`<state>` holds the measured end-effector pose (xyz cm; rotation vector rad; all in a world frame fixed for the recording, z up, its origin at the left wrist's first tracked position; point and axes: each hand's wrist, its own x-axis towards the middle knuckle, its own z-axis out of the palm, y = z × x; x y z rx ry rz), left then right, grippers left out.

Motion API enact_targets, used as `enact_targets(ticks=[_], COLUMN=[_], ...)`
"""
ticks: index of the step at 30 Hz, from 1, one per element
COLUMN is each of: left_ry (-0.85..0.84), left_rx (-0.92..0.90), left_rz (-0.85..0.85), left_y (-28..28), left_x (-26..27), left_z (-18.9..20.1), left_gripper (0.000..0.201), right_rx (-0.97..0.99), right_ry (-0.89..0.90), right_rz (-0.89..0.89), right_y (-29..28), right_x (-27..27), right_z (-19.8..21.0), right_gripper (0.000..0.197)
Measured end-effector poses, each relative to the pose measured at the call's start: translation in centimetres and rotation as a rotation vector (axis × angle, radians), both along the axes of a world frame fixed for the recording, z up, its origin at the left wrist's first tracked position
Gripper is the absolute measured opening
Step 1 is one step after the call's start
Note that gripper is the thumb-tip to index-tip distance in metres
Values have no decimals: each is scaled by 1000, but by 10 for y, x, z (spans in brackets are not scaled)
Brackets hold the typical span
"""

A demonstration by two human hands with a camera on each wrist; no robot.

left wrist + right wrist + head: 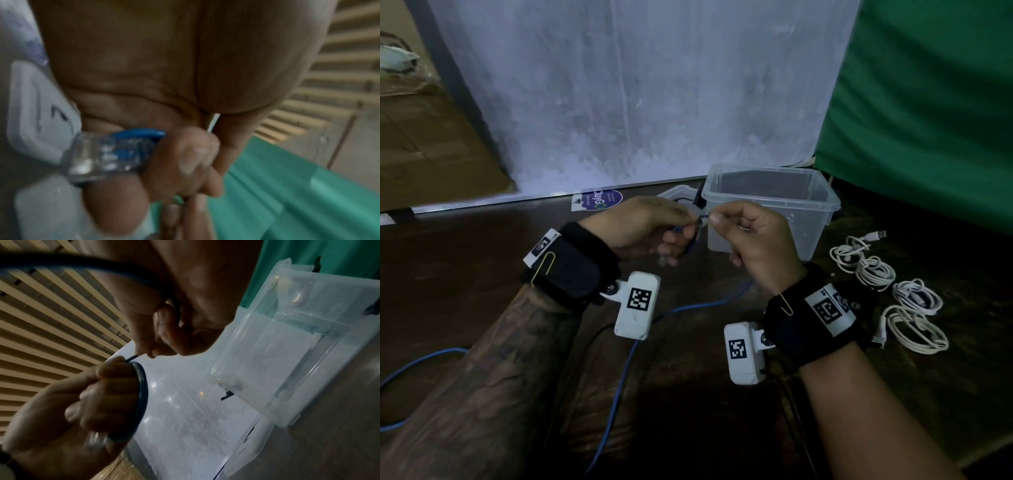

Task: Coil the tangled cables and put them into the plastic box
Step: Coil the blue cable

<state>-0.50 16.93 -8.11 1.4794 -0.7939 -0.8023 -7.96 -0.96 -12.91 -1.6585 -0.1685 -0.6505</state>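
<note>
Both hands [647,226] [753,240] pinch blue cable [702,305]; left-wrist view alone shows its clear plug [102,155].

black wrist straps [575,263], white tagged cameras [637,305]

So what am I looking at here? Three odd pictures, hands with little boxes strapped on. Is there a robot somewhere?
No robot: a person works with bare hands. The big picture comes from a camera on the head; the other two come from small white cameras strapped to each wrist, looking along the fingers. The left hand holds a few loops of thin blue network cable, its clear plastic plug sticking out of the grip. The right hand pinches the same cable; the rest trails over the dark wooden floor. Behind the hands stands an empty clear plastic box. Right of it lie tangled white charging cables.
</note>
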Motion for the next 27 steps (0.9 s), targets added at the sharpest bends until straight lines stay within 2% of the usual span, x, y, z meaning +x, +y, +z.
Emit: enact_targets(ticks=[3, 5, 9, 12, 17, 19, 21, 24, 27], left_ry=[289, 429, 534, 415, -44, -284, -444, -470, -366], left_rx=[-236, -414, -621, -607, -426, -217, 6, 171, 191], left_rz=[13, 77, 245, 348, 547, 635, 580, 421, 297], left_y=[-4, -7, -17, -20, -19, -17, -17, -18, -18], left_x=[-3, -4, -2, 3, 14, 16, 13, 3, -8], left_z=[7, 12, 12, 4, -10, -15, -17, -11, -4], left_gripper=[27, 24, 24, 23, 24, 23, 22, 25, 31], right_rx=[-3, -12, -81, -200, -286, -299, -296, -177, -114], right_ry=[58, 136, 297, 371, 390, 336, 272, 134, 6], right_rz=[-61, -32, 111, 159, 240, 209, 132, 57, 15], right_y=[-1, 2, 13, 15, 15, 15, 14, 10, 5], right_x=[3, 4, 1, -3, -9, -9, -8, -5, -1], right_z=[-3, -5, -5, -3, -1, 1, 3, 4, 1], right_gripper=[18, 22, 24, 24, 22, 21, 19, 17, 14])
